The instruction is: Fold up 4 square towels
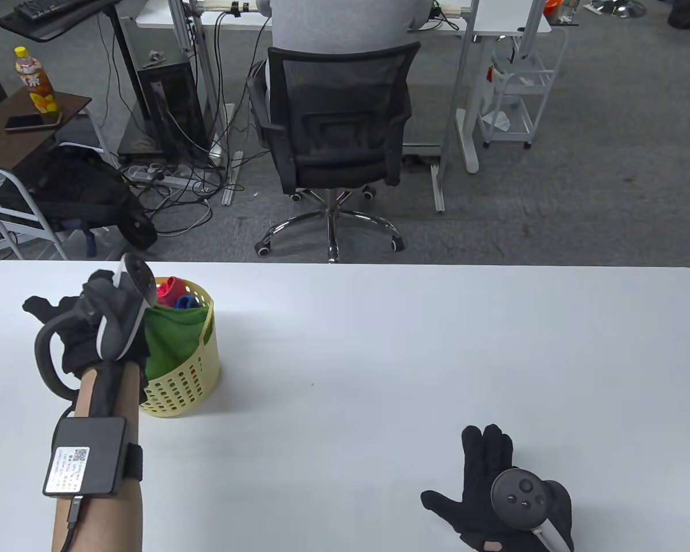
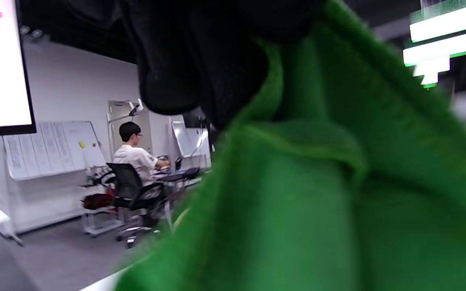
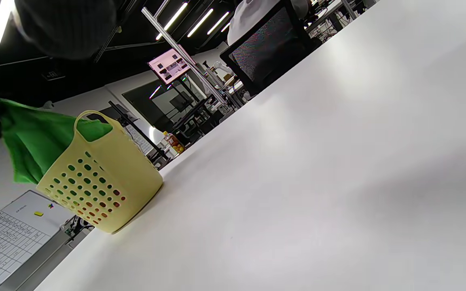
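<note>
A green towel (image 1: 175, 339) hangs half out of a yellow perforated basket (image 1: 190, 376) at the table's left. My left hand (image 1: 138, 348) is raised beside the basket and grips this towel at its upper edge. In the left wrist view the green towel (image 2: 318, 202) fills most of the frame, with gloved fingers (image 2: 200, 60) closed over its top. Red (image 1: 169, 287) and blue (image 1: 187, 301) towels lie bunched inside the basket. My right hand (image 1: 489, 477) rests flat on the table at the front right, fingers spread, holding nothing. The right wrist view shows the basket (image 3: 99, 190) and the lifted green towel (image 3: 30, 137).
The white table (image 1: 379, 356) stretches bare between the basket and my right hand. Beyond its far edge stands a black office chair (image 1: 333, 144) with a seated person. A small side table with a bottle (image 1: 34, 86) sits far left.
</note>
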A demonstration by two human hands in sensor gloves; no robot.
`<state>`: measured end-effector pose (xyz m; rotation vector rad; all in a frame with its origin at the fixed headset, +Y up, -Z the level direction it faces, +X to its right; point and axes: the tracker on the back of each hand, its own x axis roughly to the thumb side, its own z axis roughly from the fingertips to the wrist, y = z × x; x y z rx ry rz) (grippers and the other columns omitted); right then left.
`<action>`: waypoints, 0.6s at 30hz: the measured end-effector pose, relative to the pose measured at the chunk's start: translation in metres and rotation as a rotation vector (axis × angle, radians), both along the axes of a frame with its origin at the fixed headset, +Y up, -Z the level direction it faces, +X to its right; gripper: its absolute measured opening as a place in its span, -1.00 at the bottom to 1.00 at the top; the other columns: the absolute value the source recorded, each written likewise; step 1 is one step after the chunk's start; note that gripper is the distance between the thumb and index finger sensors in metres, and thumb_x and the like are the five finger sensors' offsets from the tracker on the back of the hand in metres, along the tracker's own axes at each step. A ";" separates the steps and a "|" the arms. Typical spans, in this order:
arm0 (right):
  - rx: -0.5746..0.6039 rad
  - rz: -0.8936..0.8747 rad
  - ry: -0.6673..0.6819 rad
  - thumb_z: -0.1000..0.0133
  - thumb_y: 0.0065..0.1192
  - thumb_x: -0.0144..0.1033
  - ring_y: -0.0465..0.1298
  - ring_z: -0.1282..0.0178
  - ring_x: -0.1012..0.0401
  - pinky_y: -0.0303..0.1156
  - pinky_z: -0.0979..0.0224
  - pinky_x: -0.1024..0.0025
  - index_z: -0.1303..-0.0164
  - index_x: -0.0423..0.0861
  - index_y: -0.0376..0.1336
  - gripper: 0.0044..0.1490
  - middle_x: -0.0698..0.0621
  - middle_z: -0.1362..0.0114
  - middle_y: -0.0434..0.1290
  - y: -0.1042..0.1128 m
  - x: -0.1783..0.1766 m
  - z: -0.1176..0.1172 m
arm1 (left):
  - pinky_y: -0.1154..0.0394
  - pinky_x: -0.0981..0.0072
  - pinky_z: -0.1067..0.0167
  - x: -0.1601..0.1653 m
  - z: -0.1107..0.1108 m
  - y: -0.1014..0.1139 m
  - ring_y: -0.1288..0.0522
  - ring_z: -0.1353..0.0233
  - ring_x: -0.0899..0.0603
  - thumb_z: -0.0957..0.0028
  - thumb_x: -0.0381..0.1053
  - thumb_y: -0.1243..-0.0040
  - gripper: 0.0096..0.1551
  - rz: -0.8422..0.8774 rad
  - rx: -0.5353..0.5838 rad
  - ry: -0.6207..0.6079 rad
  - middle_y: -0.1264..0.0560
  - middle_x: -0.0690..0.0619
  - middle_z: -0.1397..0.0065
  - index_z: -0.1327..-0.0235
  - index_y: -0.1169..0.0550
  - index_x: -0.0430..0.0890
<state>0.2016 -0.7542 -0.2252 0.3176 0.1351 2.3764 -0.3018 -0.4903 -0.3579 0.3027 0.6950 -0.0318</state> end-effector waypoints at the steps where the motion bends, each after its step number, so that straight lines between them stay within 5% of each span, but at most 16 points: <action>1: -0.002 0.001 0.003 -0.05 0.23 0.28 -0.57 -0.41 -0.45 -0.43 -0.15 -0.65 -0.54 -0.21 -0.59 0.47 -0.56 -0.50 -0.64 0.000 0.000 0.000 | -0.25 -0.20 -0.64 0.002 0.005 0.014 -0.70 -0.30 -0.09 -0.12 0.03 -0.10 -0.52 0.030 0.052 -0.003 -0.74 0.16 -0.03 -0.32 -0.48 0.07; 6: 0.001 0.000 0.014 -0.06 0.23 0.28 -0.57 -0.41 -0.45 -0.43 -0.15 -0.65 -0.54 -0.21 -0.59 0.47 -0.56 -0.50 -0.64 0.001 -0.003 0.002 | -0.26 -0.18 -0.63 0.032 0.036 0.090 -0.69 -0.31 -0.10 -0.14 0.03 -0.08 -0.52 0.116 0.365 -0.047 -0.73 0.17 -0.04 -0.33 -0.46 -0.01; 9: 0.005 -0.002 0.018 -0.06 0.23 0.28 -0.58 -0.41 -0.45 -0.43 -0.15 -0.65 -0.53 -0.21 -0.59 0.47 -0.56 -0.50 -0.64 0.001 -0.003 0.003 | -0.23 -0.19 -0.63 0.060 0.056 0.128 -0.65 -0.38 -0.08 -0.16 0.03 -0.06 -0.51 0.276 0.560 -0.189 -0.71 0.18 -0.11 -0.34 -0.43 -0.02; 14: 0.009 -0.009 0.019 -0.06 0.23 0.28 -0.57 -0.40 -0.46 -0.43 -0.15 -0.65 -0.54 -0.21 -0.59 0.47 -0.56 -0.50 -0.65 0.002 -0.003 0.003 | -0.16 -0.22 -0.65 0.103 0.066 0.136 -0.57 -0.49 -0.06 -0.18 0.05 -0.02 -0.50 0.658 0.694 -0.577 -0.66 0.20 -0.22 -0.38 -0.37 0.00; 18: 0.009 -0.010 0.026 -0.06 0.23 0.28 -0.57 -0.41 -0.46 -0.43 -0.15 -0.65 -0.54 -0.21 -0.59 0.46 -0.56 -0.50 -0.64 0.002 -0.004 0.004 | -0.15 -0.23 -0.65 0.138 0.055 0.109 -0.56 -0.50 -0.07 -0.18 0.05 -0.03 -0.50 0.782 0.588 -0.739 -0.65 0.19 -0.24 -0.38 -0.37 0.00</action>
